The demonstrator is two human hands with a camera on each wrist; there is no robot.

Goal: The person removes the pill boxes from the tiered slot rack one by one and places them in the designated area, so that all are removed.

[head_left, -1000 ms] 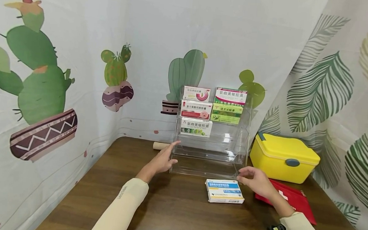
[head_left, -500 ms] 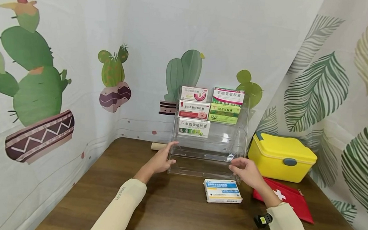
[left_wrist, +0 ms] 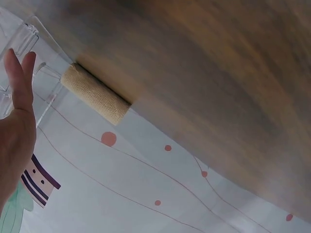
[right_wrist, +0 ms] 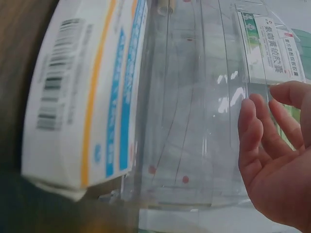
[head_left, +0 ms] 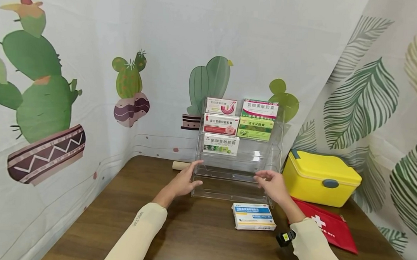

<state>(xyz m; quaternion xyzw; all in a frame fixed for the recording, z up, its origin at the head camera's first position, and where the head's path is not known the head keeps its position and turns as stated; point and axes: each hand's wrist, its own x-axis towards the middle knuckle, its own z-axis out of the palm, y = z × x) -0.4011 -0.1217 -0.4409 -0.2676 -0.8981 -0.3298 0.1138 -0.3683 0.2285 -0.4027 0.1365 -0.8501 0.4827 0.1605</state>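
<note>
A clear tiered display rack (head_left: 234, 187) stands at the back of the table. Medicine boxes fill its upper tiers, among them a white-and-green box (head_left: 220, 144) and a lime-green box (head_left: 255, 129). My left hand (head_left: 182, 182) is at the rack's left edge, its fingers extended and holding nothing; whether it touches the edge I cannot tell. In front of the lower right tiers is my right hand (head_left: 273, 187), with loosely bent fingers and nothing between them. A blue-and-white medicine box (head_left: 253, 216) lies flat on the table before the rack, below the right hand.
To the right of the rack stands a yellow lidded case (head_left: 321, 177) with a grey latch. A red first-aid pouch (head_left: 333, 228) lies in front of it, partly behind the right forearm. A beige roll (left_wrist: 95, 93) lies behind the left hand, near the printed curtain.
My right hand has moved left and slightly up, from beside the blue-and-white box to the front of the rack. The left hand and the boxes have stayed in place.
</note>
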